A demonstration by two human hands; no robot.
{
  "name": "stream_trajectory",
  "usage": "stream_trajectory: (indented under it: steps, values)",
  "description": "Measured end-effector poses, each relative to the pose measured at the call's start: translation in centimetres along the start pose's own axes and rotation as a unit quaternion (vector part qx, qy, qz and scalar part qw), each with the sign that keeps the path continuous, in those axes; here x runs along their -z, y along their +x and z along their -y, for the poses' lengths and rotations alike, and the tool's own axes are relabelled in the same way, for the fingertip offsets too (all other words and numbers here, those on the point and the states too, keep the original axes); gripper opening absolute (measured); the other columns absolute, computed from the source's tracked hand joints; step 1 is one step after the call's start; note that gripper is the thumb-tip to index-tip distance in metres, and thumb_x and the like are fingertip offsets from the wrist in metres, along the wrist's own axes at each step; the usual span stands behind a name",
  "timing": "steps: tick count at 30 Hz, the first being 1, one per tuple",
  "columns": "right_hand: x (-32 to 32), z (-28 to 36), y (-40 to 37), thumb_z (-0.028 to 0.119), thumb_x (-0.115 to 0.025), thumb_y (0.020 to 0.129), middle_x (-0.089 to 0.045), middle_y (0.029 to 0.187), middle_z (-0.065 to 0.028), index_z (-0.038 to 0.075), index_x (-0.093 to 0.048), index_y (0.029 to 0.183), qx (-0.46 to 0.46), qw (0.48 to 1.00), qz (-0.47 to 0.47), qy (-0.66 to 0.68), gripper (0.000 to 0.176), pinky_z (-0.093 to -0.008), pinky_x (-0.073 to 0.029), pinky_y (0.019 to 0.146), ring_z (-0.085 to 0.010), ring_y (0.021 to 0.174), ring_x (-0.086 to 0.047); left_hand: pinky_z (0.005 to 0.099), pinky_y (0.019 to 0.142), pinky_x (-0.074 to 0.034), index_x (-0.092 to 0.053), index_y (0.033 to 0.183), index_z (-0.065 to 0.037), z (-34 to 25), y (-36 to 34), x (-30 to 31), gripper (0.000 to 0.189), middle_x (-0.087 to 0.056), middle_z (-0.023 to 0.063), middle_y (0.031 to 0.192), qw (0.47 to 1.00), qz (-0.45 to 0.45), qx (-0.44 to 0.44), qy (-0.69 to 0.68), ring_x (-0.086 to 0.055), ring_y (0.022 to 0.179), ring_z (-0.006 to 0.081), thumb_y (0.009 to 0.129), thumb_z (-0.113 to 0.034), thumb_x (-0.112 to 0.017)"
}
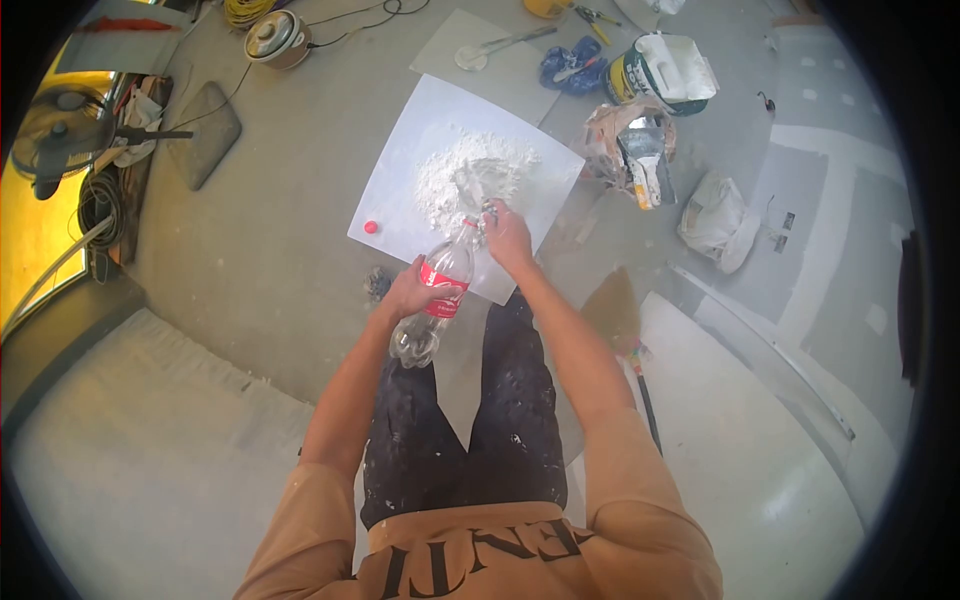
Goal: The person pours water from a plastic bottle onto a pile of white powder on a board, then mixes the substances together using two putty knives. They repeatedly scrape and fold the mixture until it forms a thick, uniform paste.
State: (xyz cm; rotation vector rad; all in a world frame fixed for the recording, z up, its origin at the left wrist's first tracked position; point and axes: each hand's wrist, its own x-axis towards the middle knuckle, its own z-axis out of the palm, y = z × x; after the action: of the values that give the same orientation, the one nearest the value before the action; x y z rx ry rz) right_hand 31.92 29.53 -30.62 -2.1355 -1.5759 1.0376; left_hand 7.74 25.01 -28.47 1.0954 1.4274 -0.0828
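A clear plastic bottle point(447, 258) with a red label leans in my left hand point(412, 291), whose fingers wrap round its middle. Its neck points away from me, over a white board point(393, 190) with a heap of white powder point(447, 180). My right hand point(506, 236) is beside the bottle's mouth with its fingers curled together, dusted white. A greyish, see-through shape lies at those fingertips against the powder; I cannot make out what it is. A red bottle cap point(371, 227) sits on the board's left corner.
At the right stand a bucket point(660, 75), a plastic-wrapped container with putty knives point(646, 160) and a white bag point(718, 222). A broom point(614, 310) lies near my right leg. A rice cooker point(278, 40) and a fan point(62, 130) are at the left.
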Motion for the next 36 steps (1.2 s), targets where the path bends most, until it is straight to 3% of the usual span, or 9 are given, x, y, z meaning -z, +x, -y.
stream_trajectory:
  steps: [2, 4, 6, 13, 15, 21, 27, 33, 36]
  values:
    - [-0.3, 0.3, -1.8, 0.022, -0.059, 0.099, -0.072, 0.103, -0.0290, 0.001, -0.061, 0.126, 0.015, 1.000, 0.027, 0.004, 0.034, -0.0556, -0.053, 0.086, -0.0484, 0.096, -0.068, 0.0415, 0.108, -0.049, -0.042, 0.147, 0.012, -1.3, -0.7, 0.4, 0.123, -0.064, 0.0286, 0.134, 0.999, 0.023, 0.001, -0.026, -0.064, 0.127, 0.0364, 0.060, -0.061, -0.091]
    - [0.4, -0.7, -2.7, 0.021, -0.059, 0.100, -0.072, 0.104, -0.0288, 0.001, -0.061, 0.126, 0.014, 1.000, 0.020, -0.002, 0.033, -0.0553, -0.053, 0.087, -0.0476, 0.098, -0.068, 0.0418, 0.105, -0.051, -0.047, 0.142, 0.009, -1.5, -0.9, 0.4, 0.113, -0.068, 0.0261, 0.128, 1.000, -0.002, -0.002, 0.007, -0.067, 0.121, 0.0349, 0.062, -0.058, -0.091]
    - [1.4, -1.3, -2.9, 0.020, -0.060, 0.099, -0.071, 0.104, -0.0290, 0.002, -0.061, 0.126, 0.001, 0.999, -0.020, -0.047, 0.032, -0.0551, -0.053, 0.088, -0.0469, 0.101, -0.068, 0.0415, 0.104, -0.052, -0.048, 0.141, 0.009, -0.8, -0.3, 0.1, 0.112, -0.068, 0.0260, 0.128, 1.000, 0.003, -0.009, -0.014, -0.068, 0.120, 0.0346, 0.062, -0.057, -0.091]
    - [0.6, 0.5, -0.8, 0.019, -0.060, 0.099, -0.072, 0.105, -0.0278, 0.002, -0.060, 0.127, -0.002, 1.000, -0.007, -0.017, 0.032, -0.0543, -0.053, 0.089, -0.0470, 0.102, -0.067, 0.0403, 0.102, -0.053, -0.050, 0.138, 0.007, 0.2, -0.1, -0.5, 0.106, -0.069, 0.0241, 0.125, 0.998, -0.003, -0.019, -0.059, -0.069, 0.116, 0.0318, 0.062, -0.054, -0.092]
    - [0.7, 0.8, -2.7, 0.019, -0.059, 0.100, -0.072, 0.105, -0.0274, 0.002, -0.061, 0.126, -0.006, 0.999, 0.040, -0.011, 0.032, -0.0540, -0.053, 0.089, -0.0469, 0.102, -0.067, 0.0402, 0.102, -0.053, -0.050, 0.139, 0.007, -0.7, -0.6, -0.1, 0.106, -0.069, 0.0237, 0.125, 0.999, 0.003, -0.016, -0.050, -0.070, 0.115, 0.0316, 0.062, -0.053, -0.092]
    - [2.1, -3.8, -2.6, 0.020, -0.059, 0.100, -0.072, 0.106, -0.0277, 0.002, -0.061, 0.126, 0.003, 0.998, -0.029, -0.055, 0.032, -0.0543, -0.053, 0.089, -0.0468, 0.101, -0.068, 0.0400, 0.102, -0.053, -0.049, 0.141, 0.006, -0.2, -0.3, 0.1, 0.108, -0.069, 0.0230, 0.127, 0.999, -0.004, -0.013, -0.041, -0.069, 0.117, 0.0319, 0.062, -0.053, -0.092]
    - [0.2, 0.1, 0.3, 0.021, -0.059, 0.100, -0.072, 0.105, -0.0276, 0.001, -0.061, 0.127, -0.002, 0.999, -0.028, -0.027, 0.034, -0.0542, -0.053, 0.088, -0.0463, 0.101, -0.068, 0.0388, 0.104, -0.052, -0.049, 0.141, 0.006, -0.8, -0.9, 0.3, 0.103, -0.068, 0.0215, 0.129, 0.999, 0.001, -0.007, -0.037, -0.068, 0.117, 0.0284, 0.065, -0.048, -0.094]
    - [-0.6, -0.6, -5.7, 0.021, -0.059, 0.100, -0.071, 0.110, -0.0273, 0.002, -0.061, 0.127, -0.008, 1.000, 0.025, 0.001, 0.033, -0.0539, -0.053, 0.089, -0.0461, 0.102, -0.068, 0.0412, 0.104, -0.052, -0.048, 0.144, 0.005, -0.4, -0.9, 0.4, 0.110, -0.068, 0.0240, 0.129, 1.000, -0.002, -0.008, -0.028, -0.068, 0.120, 0.0331, 0.063, -0.054, -0.092]
    - [-0.5, -4.1, -6.6, 0.020, -0.059, 0.100, -0.071, 0.111, -0.0273, 0.001, -0.061, 0.126, -0.002, 1.000, 0.018, -0.010, 0.033, -0.0537, -0.053, 0.090, -0.0464, 0.103, -0.067, 0.0413, 0.105, -0.051, -0.046, 0.146, 0.006, -0.4, -0.8, 0.7, 0.114, -0.067, 0.0250, 0.131, 1.000, 0.002, 0.001, -0.001, -0.067, 0.122, 0.0337, 0.062, -0.056, -0.092]
